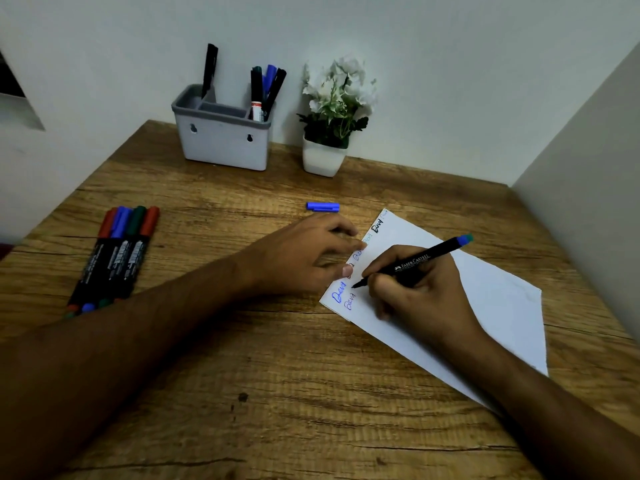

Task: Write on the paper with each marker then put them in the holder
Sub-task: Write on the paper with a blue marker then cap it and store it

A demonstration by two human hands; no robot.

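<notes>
Now writing on the white paper sheet [485, 299].
Right hand [422, 289] pinches a slim black marker [412, 263], tip lower-left, blue end upper-right; left hand [304, 258] presses spread fingers on the paper's edge.

Rough-grained wood table [207, 341], matt paper [485, 306], seemingly plastic holder [221, 143].

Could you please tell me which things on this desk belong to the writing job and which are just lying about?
Part of the job:
- paper
- blue-ended marker in the right hand
- left hand steadying the paper
- blue cap
- waiting markers
- holder

Just lying about:
- potted plant
</notes>
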